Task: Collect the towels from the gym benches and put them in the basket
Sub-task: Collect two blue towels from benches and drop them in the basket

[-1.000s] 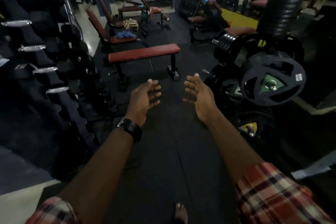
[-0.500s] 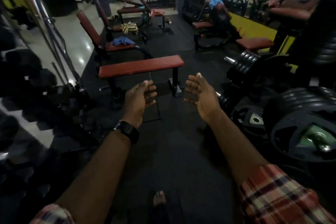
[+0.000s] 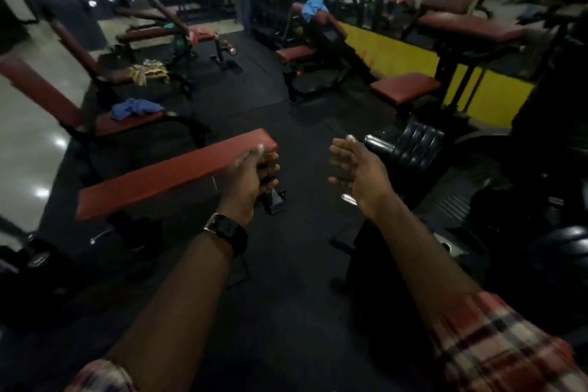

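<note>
Since a second ago the person has walked deeper into the gym: the dumbbell rack that filled the left edge is gone from view, and the flat bench (image 3: 175, 175) now lies close in, just under and left of the left grip (image 3: 251, 178). Both bare hands are held out ahead much as they were. The left grip is empty, its fingers loosely curled with the thumb resting on top. The right grip (image 3: 359, 175) is also empty, palm turned inward and fingers nearly straight.

No towel has been picked up yet, and no basket is in view. The nearest towel is the blue towel (image 3: 136, 106), crumpled on the seat of the incline bench (image 3: 127, 121) beyond the flat bench. It lies ahead and to the left of both hands, well apart from them, with its heap stretched roughly left to right across the seat. The left grip is plainly the nearer one, so the reach probably falls to that hand, once the person has rounded the flat bench's end.

A yellowish patterned towel (image 3: 149, 71) sits on the next bench back. Another light-blue towel (image 3: 313, 6) is draped over a far machine, ahead and slightly right. Stacked weight plates (image 3: 416, 143) sit to the right of the right grip.
</note>
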### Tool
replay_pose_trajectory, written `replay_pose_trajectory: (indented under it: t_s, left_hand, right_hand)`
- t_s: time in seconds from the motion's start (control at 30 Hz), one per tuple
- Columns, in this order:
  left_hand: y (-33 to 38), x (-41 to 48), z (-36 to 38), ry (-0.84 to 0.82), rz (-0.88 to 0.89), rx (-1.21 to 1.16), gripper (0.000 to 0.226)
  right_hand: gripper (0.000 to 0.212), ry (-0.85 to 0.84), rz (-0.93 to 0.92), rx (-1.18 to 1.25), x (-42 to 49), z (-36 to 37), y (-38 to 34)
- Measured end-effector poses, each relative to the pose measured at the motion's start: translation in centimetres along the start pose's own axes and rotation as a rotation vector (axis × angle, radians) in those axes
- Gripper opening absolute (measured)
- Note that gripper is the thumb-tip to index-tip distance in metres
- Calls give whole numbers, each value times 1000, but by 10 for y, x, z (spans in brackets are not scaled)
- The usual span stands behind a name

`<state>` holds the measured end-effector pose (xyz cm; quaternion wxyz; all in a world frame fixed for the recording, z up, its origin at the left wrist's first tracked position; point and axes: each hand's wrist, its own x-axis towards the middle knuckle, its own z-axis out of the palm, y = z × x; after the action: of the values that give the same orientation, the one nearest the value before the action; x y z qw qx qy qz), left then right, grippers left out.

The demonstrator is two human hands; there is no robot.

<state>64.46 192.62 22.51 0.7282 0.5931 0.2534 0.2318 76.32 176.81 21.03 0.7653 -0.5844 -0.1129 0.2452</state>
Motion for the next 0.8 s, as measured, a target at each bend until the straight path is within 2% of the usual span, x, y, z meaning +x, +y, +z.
replay_pose_trajectory:
  t_s: [0.13, 0.27, 0.47, 0.8]
  left_hand:
    - [-8, 117, 32, -58, -19, 22, 30]
    - [-3, 237, 62, -78, -17, 31, 31]
    - [9, 400, 97, -65, -36, 53, 31]
    - [4, 654, 131, -71, -32, 63, 30]
  right_hand:
    - [24, 46, -20, -11, 108, -19, -1]
    - [26, 78, -19, -3, 225, -29, -18]
    - [26, 86, -2, -23, 392, -15, -52]
    - [22, 112, 40, -27, 643, -7, -53]
